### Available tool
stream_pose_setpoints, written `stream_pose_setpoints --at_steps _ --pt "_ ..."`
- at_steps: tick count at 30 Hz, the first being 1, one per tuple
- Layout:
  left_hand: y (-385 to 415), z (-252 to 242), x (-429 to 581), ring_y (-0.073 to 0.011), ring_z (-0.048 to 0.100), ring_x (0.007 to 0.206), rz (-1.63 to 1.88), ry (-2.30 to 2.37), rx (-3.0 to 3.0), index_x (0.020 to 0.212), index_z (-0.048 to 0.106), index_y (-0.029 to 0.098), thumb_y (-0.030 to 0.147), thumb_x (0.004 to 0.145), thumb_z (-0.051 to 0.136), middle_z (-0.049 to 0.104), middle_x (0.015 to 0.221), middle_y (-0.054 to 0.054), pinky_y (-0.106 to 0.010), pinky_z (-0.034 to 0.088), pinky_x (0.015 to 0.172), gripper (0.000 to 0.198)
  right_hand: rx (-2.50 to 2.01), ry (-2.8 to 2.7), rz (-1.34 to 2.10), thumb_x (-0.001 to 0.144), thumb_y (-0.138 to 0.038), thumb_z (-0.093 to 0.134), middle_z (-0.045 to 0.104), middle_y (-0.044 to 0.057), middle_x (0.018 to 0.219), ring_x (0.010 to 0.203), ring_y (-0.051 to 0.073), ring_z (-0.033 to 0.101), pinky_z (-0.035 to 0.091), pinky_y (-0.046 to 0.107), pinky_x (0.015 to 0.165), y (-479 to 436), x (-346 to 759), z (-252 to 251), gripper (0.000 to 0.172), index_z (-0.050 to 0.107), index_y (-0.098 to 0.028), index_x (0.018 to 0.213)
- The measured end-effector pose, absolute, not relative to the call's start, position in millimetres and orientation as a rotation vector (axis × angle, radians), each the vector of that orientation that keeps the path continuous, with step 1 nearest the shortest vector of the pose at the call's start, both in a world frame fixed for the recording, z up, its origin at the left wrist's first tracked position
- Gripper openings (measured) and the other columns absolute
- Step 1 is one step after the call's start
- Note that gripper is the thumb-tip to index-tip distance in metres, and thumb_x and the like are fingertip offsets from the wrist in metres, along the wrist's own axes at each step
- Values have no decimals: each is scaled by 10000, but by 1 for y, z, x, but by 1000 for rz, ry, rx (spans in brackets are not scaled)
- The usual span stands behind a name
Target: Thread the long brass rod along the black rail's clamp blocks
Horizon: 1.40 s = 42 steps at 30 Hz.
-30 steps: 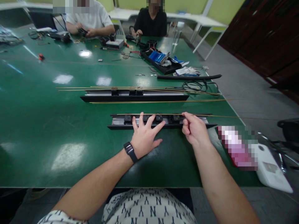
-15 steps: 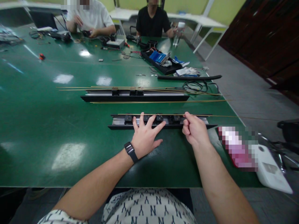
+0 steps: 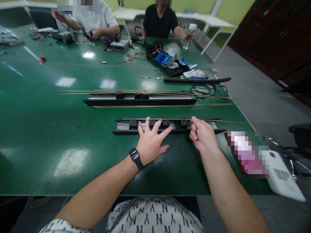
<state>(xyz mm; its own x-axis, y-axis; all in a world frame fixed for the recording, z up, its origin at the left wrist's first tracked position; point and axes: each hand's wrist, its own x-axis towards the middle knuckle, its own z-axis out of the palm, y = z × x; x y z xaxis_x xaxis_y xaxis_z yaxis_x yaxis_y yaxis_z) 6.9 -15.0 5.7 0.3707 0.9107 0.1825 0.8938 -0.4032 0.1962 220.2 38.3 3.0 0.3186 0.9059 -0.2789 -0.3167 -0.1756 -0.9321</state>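
Note:
A black and silver channel rail (image 3: 122,132) lies across the green table in front of me, with several black blocks (image 3: 133,123) seated in it. Along its far edge runs a thin brass-coloured rod (image 3: 225,121), which sticks out past the rail's right end. My left hand (image 3: 153,139) rests over the rail with fingers spread, fingertips reaching the far edge by the rod. Closed in a pinch, my right hand (image 3: 201,132) grips the rod near the rail's right part. The pinched stretch of rod is hidden by the fingers.
A second rail (image 3: 141,102) lies beyond, with thin rods (image 3: 165,105) beside and over it. Farther back are a black curved strip (image 3: 196,80), gloves (image 3: 195,74) and a black tray (image 3: 155,60). A white device (image 3: 283,176) sits at right. Two people sit opposite.
My hands and the near rail hold almost still. Across the table, one person's hand has risen to the left, and the other person's bottle has shifted slightly right.

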Motion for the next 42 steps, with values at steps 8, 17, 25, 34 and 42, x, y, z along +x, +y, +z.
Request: stream_pose_setpoints --at_steps 8,17,25,34,42 --pt "-15 5 7 -528 175 1492 410 1682 2557 1505 452 450 493 809 771 367 1609 -63 -816 149 1122 767 -1294 -625 1249 786 -337 801 519 -71 490 264 38 341 219 150 244 38 222 4 244 627 -172 826" --pt "-15 5 6 -530 183 1488 411 1679 2563 1503 457 445 493 813 764 370 1605 -66 -815 149 1122 757 -1280 -616 1241 768 -305 819 503 -71 489 267 44 346 220 151 246 38 221 3 241 617 -177 799" --pt "-15 5 7 -524 180 1492 409 1680 2551 1503 456 452 481 806 774 366 1607 -62 -815 148 1123 766 -1308 -611 1218 773 -367 837 492 -74 488 266 40 339 217 145 245 38 220 3 315 581 -185 780" --pt "-15 4 6 -523 187 1490 412 1682 2552 1503 456 449 484 801 779 365 1610 -62 -813 153 1123 774 -1272 -609 1259 758 -276 791 533 -62 495 265 44 343 210 160 244 37 222 4 196 657 -159 841" --pt "-15 5 6 -525 174 1492 405 1686 2553 1497 465 452 489 803 776 371 1607 -61 -816 147 1123 761 -1294 -610 1219 748 -326 838 504 -72 488 269 39 347 219 149 245 38 221 2 277 608 -174 772"
